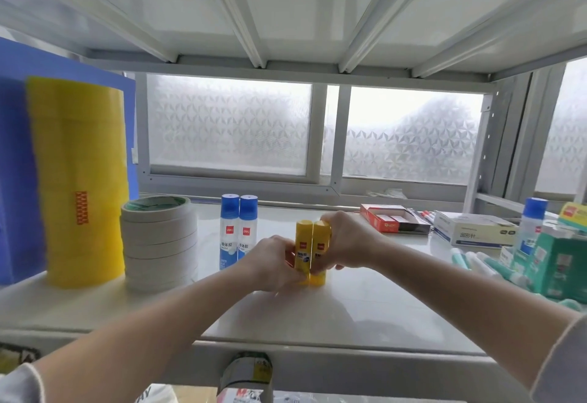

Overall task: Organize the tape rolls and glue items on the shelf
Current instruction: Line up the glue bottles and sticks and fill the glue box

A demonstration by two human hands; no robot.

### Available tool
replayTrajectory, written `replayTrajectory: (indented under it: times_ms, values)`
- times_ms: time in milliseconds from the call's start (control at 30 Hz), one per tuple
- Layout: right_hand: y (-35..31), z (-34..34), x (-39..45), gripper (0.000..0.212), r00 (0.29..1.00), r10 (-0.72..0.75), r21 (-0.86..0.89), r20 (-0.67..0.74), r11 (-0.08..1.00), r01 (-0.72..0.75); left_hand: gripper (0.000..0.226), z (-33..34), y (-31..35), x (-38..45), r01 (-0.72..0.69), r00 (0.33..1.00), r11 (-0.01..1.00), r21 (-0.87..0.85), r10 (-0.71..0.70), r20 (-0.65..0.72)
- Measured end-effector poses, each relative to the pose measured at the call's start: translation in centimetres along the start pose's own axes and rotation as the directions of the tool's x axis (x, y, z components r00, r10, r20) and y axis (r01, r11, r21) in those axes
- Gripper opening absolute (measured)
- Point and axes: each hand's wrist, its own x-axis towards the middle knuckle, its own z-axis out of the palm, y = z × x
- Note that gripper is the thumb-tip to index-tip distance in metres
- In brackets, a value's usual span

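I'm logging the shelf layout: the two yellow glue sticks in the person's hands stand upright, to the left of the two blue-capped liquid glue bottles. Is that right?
Not quite. In the head view the two yellow glue sticks stand upright, held by the left hand and right hand, but to the right of the two blue-capped liquid glue bottles, not to the left.

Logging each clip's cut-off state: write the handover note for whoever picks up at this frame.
Left hand and right hand each grip one of two yellow glue sticks, upright side by side on the shelf.
Done, by the look of it: yellow tape stack and white tape stack stand at left, two blue-capped glue bottles beside them.
Left: release the sticks; another glue bottle sits among the clutter at right.
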Motion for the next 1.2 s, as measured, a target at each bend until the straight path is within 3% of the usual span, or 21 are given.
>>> replayTrajectory:
  times_ms: [100,233,367,533,667,800,967,1200]
  values:
    - [-0.4,-0.6,-0.4,0.062,0.997,0.042,0.029,0.065,0.999,-0.044,0.041,-0.1,0.0,0.0,0.020,1.000,1.000,0.001,-0.020,0.013]
    - [0.5,-5.2,-1.1,0.097,0.986,0.129,0.030,0.102,0.991,-0.133,0.050,-1.0,0.4,0.0,0.117,0.990,0.991,0.068,-0.121,0.068]
    - [3.0,-12.4,-2.7,0.071,0.963,0.261,-0.125,0.070,0.960,-0.251,0.048,-4.2,2.4,-1.0,0.191,0.957,0.972,0.136,-0.215,0.195]
    - [8.7,-20.3,-4.4,0.043,0.883,0.439,-0.218,-0.165,0.857,-0.467,0.035,-9.4,6.3,-2.3,0.061,0.928,0.968,0.242,-0.144,0.343]
    - [13.8,-22.5,-5.2,0.042,0.800,0.528,-0.297,-0.284,0.745,-0.598,0.033,-11.8,8.2,-2.1,-0.099,0.959,0.961,0.259,0.023,0.282]
    - [16.3,-21.7,-5.6,0.048,0.788,0.550,-0.393,-0.276,0.684,-0.615,0.028,-12.6,8.5,-1.2,-0.229,0.968,0.926,0.299,0.183,0.173]
    - [17.4,-19.7,-5.2,0.054,0.789,0.565,-0.498,-0.240,0.626,-0.600,0.029,-12.2,7.7,0.3,-0.264,0.964,0.903,0.339,0.242,0.108]
    - [18.2,-20.3,-3.9,0.011,0.823,0.497,-0.486,-0.275,0.667,-0.565,0.031,-12.9,5.7,0.6,-0.244,0.970,0.890,0.386,0.227,0.090]
